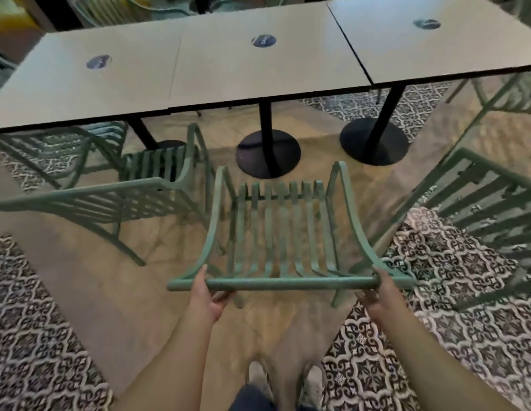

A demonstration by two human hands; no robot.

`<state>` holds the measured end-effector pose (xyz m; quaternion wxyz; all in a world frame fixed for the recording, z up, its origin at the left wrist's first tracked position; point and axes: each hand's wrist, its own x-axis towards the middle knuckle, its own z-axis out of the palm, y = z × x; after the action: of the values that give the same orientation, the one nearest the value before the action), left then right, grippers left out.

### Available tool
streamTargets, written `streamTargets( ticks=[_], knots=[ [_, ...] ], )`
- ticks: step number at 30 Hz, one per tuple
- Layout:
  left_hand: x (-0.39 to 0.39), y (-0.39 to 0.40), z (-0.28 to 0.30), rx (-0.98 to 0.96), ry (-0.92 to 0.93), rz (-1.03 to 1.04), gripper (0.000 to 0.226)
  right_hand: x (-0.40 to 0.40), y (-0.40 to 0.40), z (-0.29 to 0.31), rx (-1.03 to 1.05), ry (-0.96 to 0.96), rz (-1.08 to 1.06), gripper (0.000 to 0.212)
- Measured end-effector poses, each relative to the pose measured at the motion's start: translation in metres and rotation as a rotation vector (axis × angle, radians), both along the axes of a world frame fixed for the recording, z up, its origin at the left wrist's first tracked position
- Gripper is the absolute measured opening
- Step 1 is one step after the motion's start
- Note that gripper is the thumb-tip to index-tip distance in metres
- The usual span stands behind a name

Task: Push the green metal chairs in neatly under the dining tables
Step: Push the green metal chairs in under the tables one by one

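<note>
My left hand (209, 295) and right hand (374, 292) both grasp top rail of green chair (280, 232), fingers curled under. Chair faces middle table (258, 69), short of its edge, seat not under. Neighbour chair (116, 197) just beside, left.

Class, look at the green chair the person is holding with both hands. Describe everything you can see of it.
The green chair looks like painted metal, with a slatted seat and back, curved side rails and a round top bar. It stands upright on the beige floor, facing the middle table, its seat not yet under the tabletop. The left hand and right hand each grip one end of the top bar. Similar chairs stand on both sides.
</note>
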<state>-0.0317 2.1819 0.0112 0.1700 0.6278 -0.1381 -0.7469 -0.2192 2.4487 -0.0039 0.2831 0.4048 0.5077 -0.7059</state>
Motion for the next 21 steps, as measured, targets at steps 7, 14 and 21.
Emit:
streamTargets(
  ticks=[7, 14, 21],
  knots=[
    [0.003, -0.023, -0.004, 0.062, -0.126, 0.002, 0.017, -0.016, -0.006, -0.01, 0.075, -0.103, -0.089, 0.018],
    [-0.02, -0.015, 0.007, 0.047, -0.12, 0.018, 0.015, -0.046, -0.009, 0.0, 0.053, -0.059, -0.073, 0.032],
    [-0.075, -0.039, 0.009, 0.036, -0.117, 0.022, 0.009, -0.12, -0.035, -0.005, 0.053, -0.065, -0.035, 0.009]
  ],
)
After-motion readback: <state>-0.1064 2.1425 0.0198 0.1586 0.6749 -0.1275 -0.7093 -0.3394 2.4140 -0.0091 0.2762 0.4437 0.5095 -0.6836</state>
